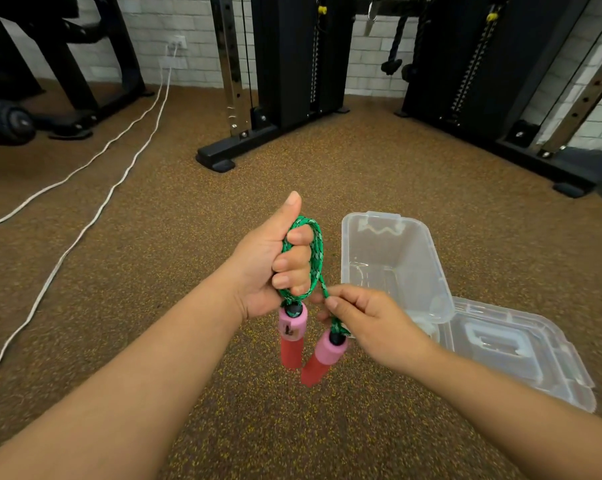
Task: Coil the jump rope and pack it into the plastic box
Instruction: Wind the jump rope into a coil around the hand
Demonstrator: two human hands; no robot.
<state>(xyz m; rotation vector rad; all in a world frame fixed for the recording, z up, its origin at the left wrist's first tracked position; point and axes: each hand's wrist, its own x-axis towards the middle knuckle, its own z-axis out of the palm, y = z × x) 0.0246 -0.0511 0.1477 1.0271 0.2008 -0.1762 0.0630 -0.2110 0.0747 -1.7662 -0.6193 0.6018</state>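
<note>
Head view looks down at two bare arms over a brown speckled floor [154, 306]. The left hand [275, 265] is curled tight around the green jump rope [315, 251], with the thumb sticking up toward 12 o'clock. The rope sits in loops wound around the fingers of that hand. One pink and red handle [292, 336] hangs straight down from the bottom of that fist. The right hand [358, 317] pinches the loose end of the rope between thumb and finger, just above the second handle [323, 358], which hangs tilted toward 7 o'clock, close beside the first one. The clear plastic box [393, 268] stands open on the floor at about 3 o'clock from the hands, near them but not touching. Its lid [510, 348] lies flat next to it, at about 4 o'clock. The coiling looks almost finished, since only a short bit of rope is left free. Next, I think, the right hand should tuck or wrap that last bit so the loops stay together. Then the whole bundle, handles too, needs to go over to 3 o'clock and down into the open box. White cables [95, 161] lie far off at 10 o'clock.
</note>
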